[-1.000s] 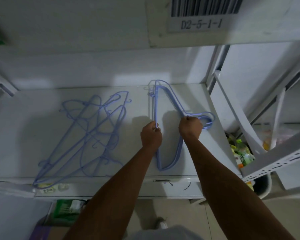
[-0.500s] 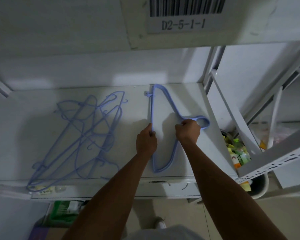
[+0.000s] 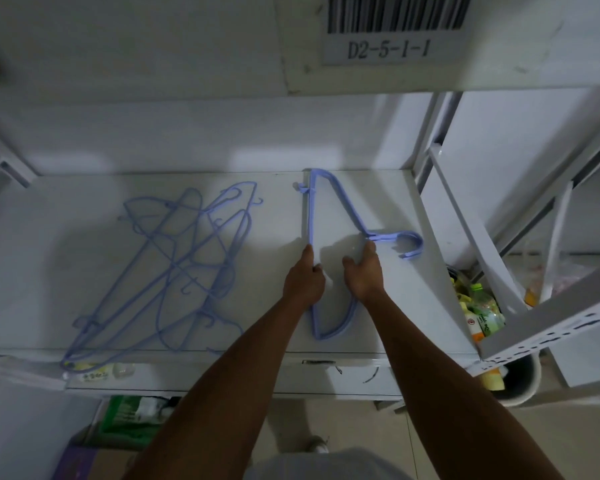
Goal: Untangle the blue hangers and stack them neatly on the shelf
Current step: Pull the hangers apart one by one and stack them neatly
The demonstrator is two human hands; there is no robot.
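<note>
- Head view looks down at a white shelf [image 3: 388, 306], and both bare arms reach forward onto it, side by side.
- The left hand [image 3: 303, 282] lies knuckles up, with its fingers curled over the straight bar of the neat stack of blue hangers [image 3: 336, 206] — it looks clamped on that bar, near the middle.
- The right hand [image 3: 362, 275] sits just beside the left one. Its fingers are spread a little, and its fingertips touch the stack where the hook meets the sloped side. I cannot tell if it is gripping or only pressing.
- The neat stack lies flat on the right part of the shelf. Its long straight bar runs from the front edge toward the back wall.
- Its hook [image 3: 409, 244] points to the right, toward the shelf's right edge.
- The sloped sides meet the bar at one corner by the back wall and at one corner near the front edge.
- The tangled pile of blue hangers [image 3: 174, 268] lies flat on the left part of the shelf, well apart from both hands. Its long bars slant from the front left corner up toward the back, and small hooks stick out many ways.
- A barcode label [image 3: 392, 29] reading D2-5-1-1 is stuck on the shelf above.
- A bin with bottles [image 3: 478, 310] stands low on the right, past the shelf.
</note>
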